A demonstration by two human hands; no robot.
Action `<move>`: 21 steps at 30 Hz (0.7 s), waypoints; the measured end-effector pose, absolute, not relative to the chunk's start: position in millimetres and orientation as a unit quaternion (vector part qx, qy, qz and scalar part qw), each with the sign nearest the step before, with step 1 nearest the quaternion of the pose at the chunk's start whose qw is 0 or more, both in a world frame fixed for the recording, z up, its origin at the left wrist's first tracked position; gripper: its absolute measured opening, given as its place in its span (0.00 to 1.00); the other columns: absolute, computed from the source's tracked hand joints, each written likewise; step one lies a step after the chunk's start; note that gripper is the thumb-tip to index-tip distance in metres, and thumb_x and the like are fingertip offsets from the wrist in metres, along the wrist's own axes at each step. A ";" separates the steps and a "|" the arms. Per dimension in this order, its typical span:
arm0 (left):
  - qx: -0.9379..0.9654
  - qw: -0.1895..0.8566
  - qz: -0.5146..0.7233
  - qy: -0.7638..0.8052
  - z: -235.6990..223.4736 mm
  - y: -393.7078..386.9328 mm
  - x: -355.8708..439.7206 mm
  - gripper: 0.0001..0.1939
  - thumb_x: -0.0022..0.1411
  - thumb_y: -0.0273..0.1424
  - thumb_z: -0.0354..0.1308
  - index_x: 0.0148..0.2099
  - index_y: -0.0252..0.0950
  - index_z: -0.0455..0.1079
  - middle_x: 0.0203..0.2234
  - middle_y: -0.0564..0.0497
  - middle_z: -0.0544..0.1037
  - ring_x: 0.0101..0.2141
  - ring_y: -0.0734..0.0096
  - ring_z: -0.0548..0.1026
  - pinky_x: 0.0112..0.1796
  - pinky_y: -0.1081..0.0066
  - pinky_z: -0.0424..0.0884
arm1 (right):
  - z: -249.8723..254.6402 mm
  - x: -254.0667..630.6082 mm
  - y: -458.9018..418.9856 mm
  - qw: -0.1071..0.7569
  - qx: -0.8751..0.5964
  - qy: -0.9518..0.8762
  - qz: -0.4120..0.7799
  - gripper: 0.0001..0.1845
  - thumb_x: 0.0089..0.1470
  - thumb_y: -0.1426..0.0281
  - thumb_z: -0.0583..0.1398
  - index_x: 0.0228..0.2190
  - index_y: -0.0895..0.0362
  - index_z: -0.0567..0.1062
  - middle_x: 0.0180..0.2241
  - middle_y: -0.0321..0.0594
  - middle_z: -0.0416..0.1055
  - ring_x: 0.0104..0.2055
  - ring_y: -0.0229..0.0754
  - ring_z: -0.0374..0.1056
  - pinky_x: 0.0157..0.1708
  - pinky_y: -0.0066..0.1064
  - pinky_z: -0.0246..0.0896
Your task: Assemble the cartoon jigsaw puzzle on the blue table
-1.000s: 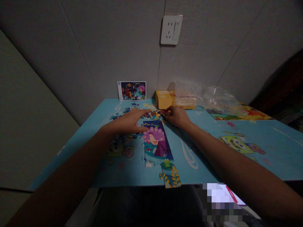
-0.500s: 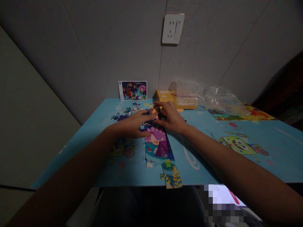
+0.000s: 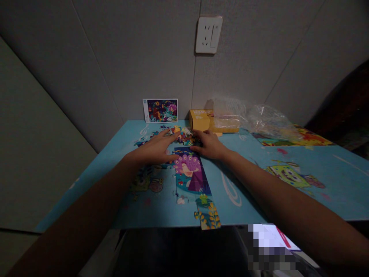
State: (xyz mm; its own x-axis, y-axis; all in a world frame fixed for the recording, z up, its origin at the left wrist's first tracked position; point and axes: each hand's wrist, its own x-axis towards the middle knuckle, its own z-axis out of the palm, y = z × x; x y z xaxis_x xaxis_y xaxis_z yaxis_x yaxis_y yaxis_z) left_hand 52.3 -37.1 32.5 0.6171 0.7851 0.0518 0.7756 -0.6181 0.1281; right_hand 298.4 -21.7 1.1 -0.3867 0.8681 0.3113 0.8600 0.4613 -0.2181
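A partly joined jigsaw puzzle [image 3: 190, 177] lies in a strip on the blue table, showing a purple peacock and, near the front edge, yellow plants. Beyond it is a pile of loose puzzle pieces [image 3: 186, 135]. My left hand [image 3: 157, 148] rests at the pile's left side with fingers spread, its thumb over the strip's left edge. On the pile's right side is my right hand [image 3: 209, 144], fingers apart and bent down at the pieces. No piece shows held in either hand, though the right fingertips are partly hidden.
A picture card [image 3: 161, 110] leans against the wall at the back. Right of it are a yellow box [image 3: 200, 120] and clear plastic wrapping [image 3: 268, 119], which partly covers a colourful sheet [image 3: 311, 141]. A wall socket [image 3: 209, 34] is above. Cartoon figures are printed on the tabletop [image 3: 245, 207].
My hands have moved apart, uncovering the loose pieces and the top of the peacock strip. My right fingers, earlier bunched over the pieces, have lowered and spread.
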 end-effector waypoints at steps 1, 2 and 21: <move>0.898 0.048 0.045 0.435 32.6 -37.2 52.3 0.47 0.59 0.51 0.53 0.72 0.38 0.41 0.69 0.44 0.49 0.68 0.51 0.43 0.63 0.53 0.52 | 0.5 298.6 -20.7 0.188 -0.522 -0.832 0.014 0.38 0.54 0.60 0.63 0.62 0.61 0.61 0.52 0.52 0.72 0.52 0.60 0.63 0.51 0.51 0.60; 0.898 0.050 0.040 0.435 32.8 -37.6 52.5 0.46 0.59 0.51 0.53 0.72 0.37 0.42 0.69 0.44 0.49 0.68 0.51 0.43 0.63 0.54 0.52 | 0.2 298.4 -20.0 0.187 -0.525 -0.830 0.015 0.37 0.55 0.60 0.62 0.62 0.60 0.62 0.52 0.51 0.72 0.53 0.59 0.63 0.51 0.51 0.59; 0.903 0.067 0.028 0.424 28.2 -36.4 54.8 0.48 0.59 0.53 0.52 0.72 0.35 0.41 0.68 0.41 0.50 0.67 0.48 0.48 0.63 0.56 0.50 | 8.7 292.4 -20.7 0.324 -0.465 -0.824 0.019 0.31 0.52 0.61 0.65 0.56 0.56 0.68 0.43 0.47 0.73 0.50 0.55 0.63 0.50 0.47 0.60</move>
State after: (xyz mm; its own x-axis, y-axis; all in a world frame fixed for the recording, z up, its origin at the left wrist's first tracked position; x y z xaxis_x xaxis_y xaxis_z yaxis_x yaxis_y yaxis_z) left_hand 54.8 -36.4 28.2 0.6388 0.7694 -0.0055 0.7618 -0.6315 0.1445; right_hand 292.4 -20.7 8.7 -0.3579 0.7781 0.5162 0.7534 0.5672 -0.3327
